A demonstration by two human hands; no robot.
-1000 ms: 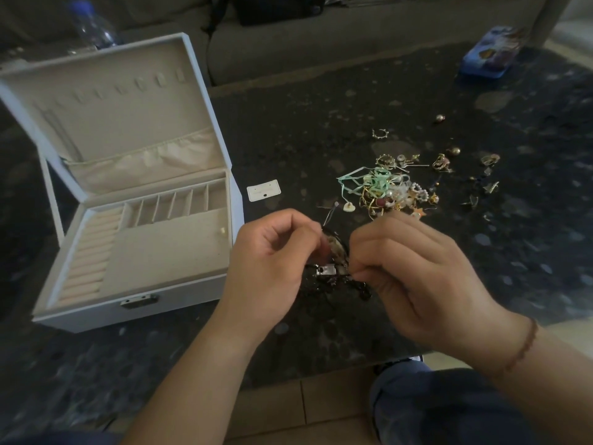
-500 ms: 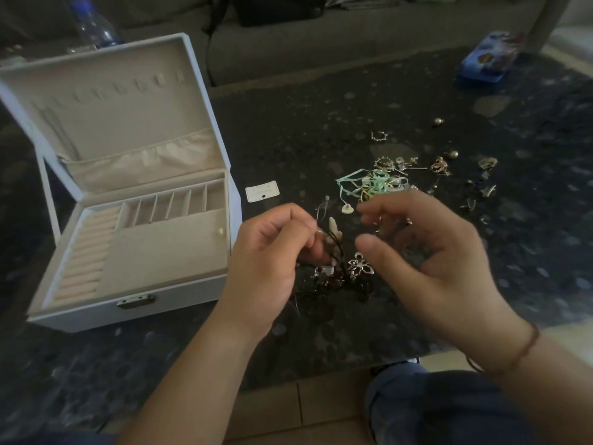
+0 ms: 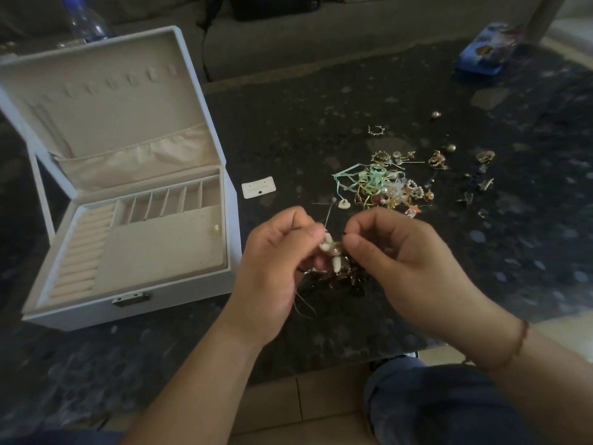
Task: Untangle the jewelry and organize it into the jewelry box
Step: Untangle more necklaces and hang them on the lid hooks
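Observation:
My left hand [image 3: 276, 264] grips a tangled clump of jewelry [image 3: 333, 261] with pale shell-like beads and dark pieces, held just above the dark table. My right hand [image 3: 401, 261] pinches a thin dark strand of the same clump between thumb and forefinger. Behind the hands lies a tangled pile of jewelry [image 3: 382, 187] with green ribbon, gold chains and pearls. The white jewelry box [image 3: 128, 293] stands open at the left, its beige tray showing ring rolls and small compartments.
Loose earrings and small gold pieces [image 3: 439, 160] are scattered right of the pile. A small white earring card [image 3: 258, 187] lies between box and pile. A blue tin [image 3: 484, 53] sits at the far right, a plastic bottle [image 3: 85, 22] behind the box, and a sofa beyond.
My right hand, spread open half a second ago, has closed back in and now pinches a strand of the clump. The left hand has kept its hold and lifted the clump slightly.

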